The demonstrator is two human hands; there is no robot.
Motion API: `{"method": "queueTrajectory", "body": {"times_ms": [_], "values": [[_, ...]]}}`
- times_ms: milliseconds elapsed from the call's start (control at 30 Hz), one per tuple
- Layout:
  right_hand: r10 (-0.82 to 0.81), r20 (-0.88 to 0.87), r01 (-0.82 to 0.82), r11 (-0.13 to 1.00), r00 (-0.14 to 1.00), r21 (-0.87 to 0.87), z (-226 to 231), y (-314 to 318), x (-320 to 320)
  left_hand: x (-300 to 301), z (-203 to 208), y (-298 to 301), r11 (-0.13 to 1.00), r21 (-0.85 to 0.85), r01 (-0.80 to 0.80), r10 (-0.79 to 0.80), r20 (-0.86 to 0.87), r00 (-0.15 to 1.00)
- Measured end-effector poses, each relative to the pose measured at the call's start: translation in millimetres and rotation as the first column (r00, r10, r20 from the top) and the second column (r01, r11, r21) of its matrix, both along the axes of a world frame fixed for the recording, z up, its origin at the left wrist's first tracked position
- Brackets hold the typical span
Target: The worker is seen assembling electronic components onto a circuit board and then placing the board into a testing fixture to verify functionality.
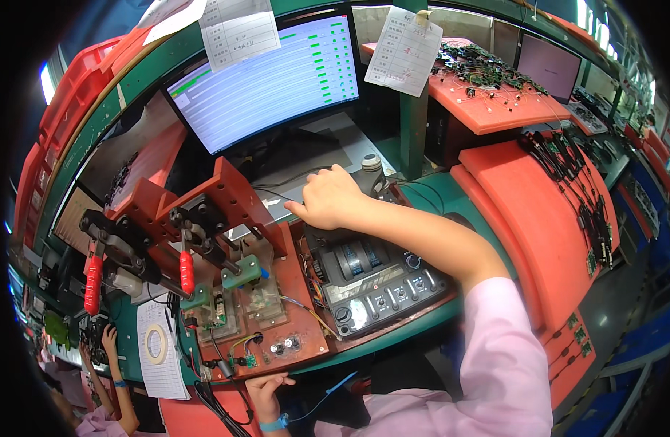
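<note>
1. Broadly, a smooth green worktop (444, 197) carries everything, its edges bent by the lens.
2. Thick, matte orange-red foam sheets (524, 226) lie stacked at the right, under bundled black cables (568, 171).
3. A flat, glossy monitor (262, 87) stands at the back, with paper slips hanging over its upper edge.
4. A reddish-brown fixture (295, 320) with a flat base and upright blocks sits just left of the console, closing off that side; it bears clear blocks and two metal clamps with ribbed red handles (187, 273).
5. The console (379, 291), a dark, boxy hard-shelled unit, sits on the worktop at the middle. Its long axis runs left to right, the right end slanting farther from the person; the panel of round knobs and small levers faces the person, with ridged curved wheels behind.
6. The right forearm (415, 229) crosses above the console, hiding part of its rear.
7. The right hand (331, 195) bends over the console's dark rear part; whether its grip is closed on anything I cannot tell.
8. The left hand (266, 393), fingers curled, is at the fixture's near edge; its grip is also unclear.
9. A cream tape ring (156, 344) lies on a printed sheet (160, 375) at the left.
</note>
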State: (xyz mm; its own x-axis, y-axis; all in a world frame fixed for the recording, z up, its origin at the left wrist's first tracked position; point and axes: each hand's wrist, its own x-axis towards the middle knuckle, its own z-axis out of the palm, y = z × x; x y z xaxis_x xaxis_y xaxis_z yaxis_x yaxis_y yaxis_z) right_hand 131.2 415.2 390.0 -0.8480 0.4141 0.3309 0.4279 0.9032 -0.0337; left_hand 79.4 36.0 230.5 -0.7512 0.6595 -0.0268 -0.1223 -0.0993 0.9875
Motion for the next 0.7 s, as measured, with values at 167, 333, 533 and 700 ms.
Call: {"method": "queueTrajectory", "body": {"times_ms": [167,333,533,700], "values": [[-0.039,0.142,0.053,0.994,0.989,-0.092,10,-1,-1,-1,1,-1,1.000,0.000,0.004,-0.004,-0.003,1.000],[0.042,-0.001,-0.042,0.998,0.999,0.056,-6,-1,0,-4,1,-2,0.999,0.018,0.041,-0.041,0.007,0.999],[0.299,-0.290,-0.203,0.926,0.909,0.319,-26,4,-5,-1,4,1,1.000,-0.005,0.029,-0.029,-0.002,1.000],[0.360,-0.392,-0.176,0.885,0.847,0.431,-27,-1,-2,1,4,1,0.999,-0.037,0.010,-0.010,-0.010,1.000]]}}
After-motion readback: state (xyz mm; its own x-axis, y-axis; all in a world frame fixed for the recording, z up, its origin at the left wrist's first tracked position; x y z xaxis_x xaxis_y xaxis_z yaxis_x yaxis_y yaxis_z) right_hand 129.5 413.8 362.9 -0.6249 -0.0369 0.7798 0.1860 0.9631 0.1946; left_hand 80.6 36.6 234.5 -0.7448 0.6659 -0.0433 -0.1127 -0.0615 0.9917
